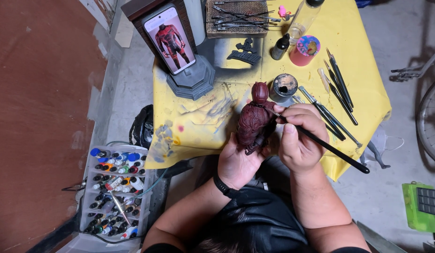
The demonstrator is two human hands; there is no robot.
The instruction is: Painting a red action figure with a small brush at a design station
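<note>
My left hand (237,164) grips a dark red figurine (255,117) from below, holding it upright over the front of a yellow-covered table (358,61). My right hand (299,136) holds a long black paintbrush (337,152) like a pen, its tip touching the figurine's shoulder just under the head. A round, paint-stained pot (284,86) stands right behind the figurine. A black band sits on my left wrist.
A phone (172,40) showing a red-suited figure leans on a grey stand at the back left. Several brushes (337,93) lie to the right, bottles and a pink cup (305,49) behind. A rack of small paint bottles (113,192) sits on the floor, left. A bicycle wheel (430,117) is at the right edge.
</note>
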